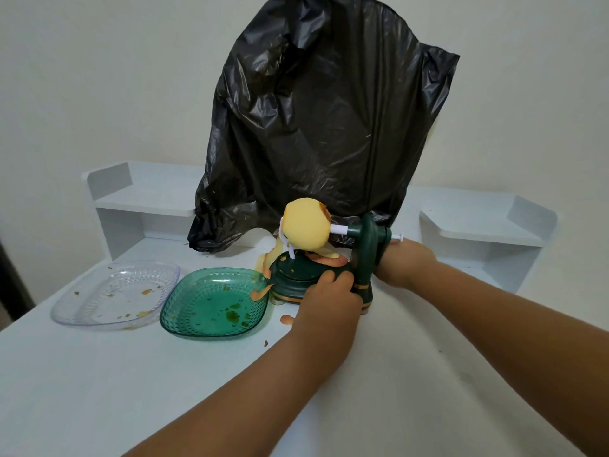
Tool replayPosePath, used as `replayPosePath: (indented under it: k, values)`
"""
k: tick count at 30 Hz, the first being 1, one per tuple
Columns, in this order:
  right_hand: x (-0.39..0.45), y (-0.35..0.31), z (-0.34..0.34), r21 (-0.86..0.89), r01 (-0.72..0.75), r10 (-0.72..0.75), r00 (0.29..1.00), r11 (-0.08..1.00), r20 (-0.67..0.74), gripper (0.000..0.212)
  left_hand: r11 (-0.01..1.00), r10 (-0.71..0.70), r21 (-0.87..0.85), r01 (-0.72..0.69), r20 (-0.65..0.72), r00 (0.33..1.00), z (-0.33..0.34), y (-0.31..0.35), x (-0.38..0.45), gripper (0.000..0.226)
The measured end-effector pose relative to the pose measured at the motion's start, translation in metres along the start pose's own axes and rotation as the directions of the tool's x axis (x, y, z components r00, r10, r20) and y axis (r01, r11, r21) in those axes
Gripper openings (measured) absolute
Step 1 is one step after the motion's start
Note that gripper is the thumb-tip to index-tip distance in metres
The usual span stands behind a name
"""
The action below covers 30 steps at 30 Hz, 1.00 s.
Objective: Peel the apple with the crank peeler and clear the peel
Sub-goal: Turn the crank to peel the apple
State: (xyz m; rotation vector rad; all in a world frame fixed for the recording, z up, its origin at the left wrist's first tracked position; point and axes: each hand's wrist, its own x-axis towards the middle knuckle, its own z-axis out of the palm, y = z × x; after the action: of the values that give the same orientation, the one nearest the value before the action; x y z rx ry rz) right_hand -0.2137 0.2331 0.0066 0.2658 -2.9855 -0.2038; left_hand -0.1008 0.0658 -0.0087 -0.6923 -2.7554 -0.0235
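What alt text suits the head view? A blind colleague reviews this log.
A nearly peeled apple sits on a green crank peeler; the left hand grips its base, the right hand its crank side. Peel lies beside a green dish.

L hand: forearm extended forward, fingers curled, gripping. R hand: arm outstretched, fingers hidden, grip unclear.
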Motion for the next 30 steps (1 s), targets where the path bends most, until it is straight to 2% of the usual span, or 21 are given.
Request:
replayPosePath:
  k: [5, 8, 13, 15, 20, 22, 25, 28, 30]
  values:
    - [-0.025, -0.005, -0.001, -0.009, -0.013, 0.013, 0.999, 1.0, 0.037, 0.02, 1.0, 0.002, 0.002, -0.002, -0.005, 1.0, 0.0, 0.002, 0.0, 0.044]
    - [-0.042, -0.01, -0.008, 0.038, -0.038, 0.036, 0.997, 0.999, 0.066, 0.021, 1.0, -0.006, 0.0, 0.006, -0.009, 1.0, 0.001, 0.002, 0.0, 0.042]
    - [-0.067, -0.013, -0.04, 0.014, -0.043, 0.042, 0.997, 0.999, 0.063, 0.021, 1.0, -0.007, 0.005, 0.007, 0.009, 1.0, 0.0, 0.002, 0.0, 0.049]
    - [-0.072, -0.011, -0.061, -0.028, -0.032, 0.032, 0.999, 0.999, 0.014, 0.023, 1.0, -0.004, 0.017, 0.004, 0.021, 1.0, 0.0, 0.002, 0.002, 0.052]
    - [-0.052, 0.005, -0.111, -0.135, -0.067, 0.036, 0.975, 0.989, -0.221, 0.018, 0.998, -0.035, 0.049, 0.031, 0.082, 0.996, -0.001, 0.002, 0.003, 0.066]
    - [-0.034, 0.01, -0.121, -0.156, -0.079, 0.035, 0.963, 0.985, -0.266, 0.015, 0.999, -0.017, 0.052, 0.013, 0.068, 0.998, -0.002, 0.001, 0.002, 0.062]
    - [-0.008, 0.013, -0.117, -0.124, -0.13, 0.089, 0.952, 0.984, -0.294, 0.012, 1.0, -0.014, -0.004, 0.015, 0.03, 0.999, -0.002, 0.0, 0.0, 0.054]
    - [0.01, 0.01, -0.1, -0.074, -0.176, 0.152, 0.956, 0.982, -0.249, 0.01, 1.0, -0.025, -0.013, 0.025, 0.013, 1.0, -0.003, 0.0, -0.001, 0.05]
    - [0.015, 0.009, -0.086, -0.016, -0.172, 0.165, 0.963, 0.985, -0.215, 0.017, 0.999, -0.035, -0.029, 0.035, 0.008, 0.999, -0.004, 0.0, -0.003, 0.048]
